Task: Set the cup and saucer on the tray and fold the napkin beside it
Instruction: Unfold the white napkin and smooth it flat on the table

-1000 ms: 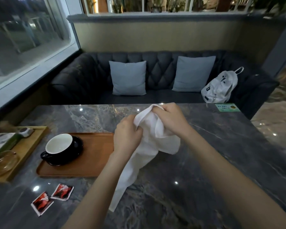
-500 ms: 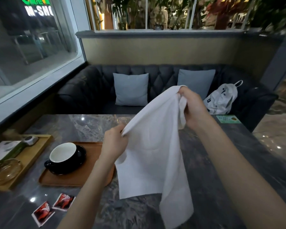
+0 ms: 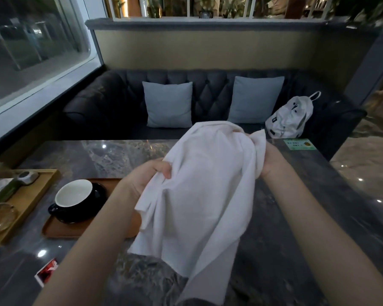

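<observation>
With the left hand (image 3: 146,180) and right hand (image 3: 269,160) gripping bunched napkin (image 3: 203,195), right fingers seemingly hidden, its hanging tail risks brushing the cup (image 3: 74,198) on the tray (image 3: 62,230).

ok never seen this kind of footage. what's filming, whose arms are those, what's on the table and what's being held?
No robot here: a person works with two bare hands, and one wide-angle camera worn on the head looks forward and down, so the arms enter from the bottom edge.

The left hand and the right hand each have a grip on the white napkin, which hangs bunched between them above the dark marble table. It is not folded yet.

At left, a brown tray carries a dark cup with a white inside, sitting on its dark saucer. Further left is a lighter wooden tray, and a red sachet lies near the front edge. Behind the table is a dark sofa with a white bag on it.
</observation>
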